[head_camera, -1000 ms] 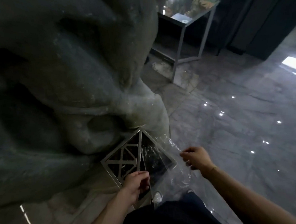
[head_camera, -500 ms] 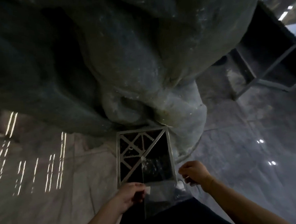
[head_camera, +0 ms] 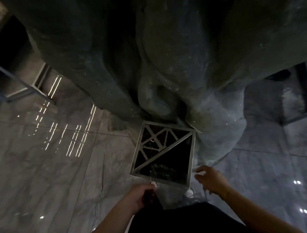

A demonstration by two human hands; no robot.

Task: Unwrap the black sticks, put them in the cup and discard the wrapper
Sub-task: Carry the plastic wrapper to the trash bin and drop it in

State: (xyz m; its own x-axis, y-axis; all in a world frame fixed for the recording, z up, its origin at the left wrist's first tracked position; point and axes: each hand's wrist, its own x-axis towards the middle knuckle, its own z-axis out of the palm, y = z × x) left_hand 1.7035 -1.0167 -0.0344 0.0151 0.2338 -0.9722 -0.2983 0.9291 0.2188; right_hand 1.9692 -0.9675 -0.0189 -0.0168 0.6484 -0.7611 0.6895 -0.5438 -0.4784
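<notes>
Left hand (head_camera: 140,195) pinches clear wrapper (head_camera: 165,186).

The clear, crinkled wrapper (head_camera: 159,172) hangs over the bin's open triangular half, pinched at its near edge.

Open above the near triangular half of the bin (head_camera: 170,162), clear for a hand from the front. Barred by metal lattice (head_camera: 157,139) over the far half. Blocked behind by the stone sculpture (head_camera: 163,61); free floor (head_camera: 43,169) to either side

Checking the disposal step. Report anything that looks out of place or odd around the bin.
Nothing looks spilled or damaged. The clear wrapper hangs over the near edge of the square metal bin, half in, pinched by the left hand. The right hand is open beside it.
</notes>
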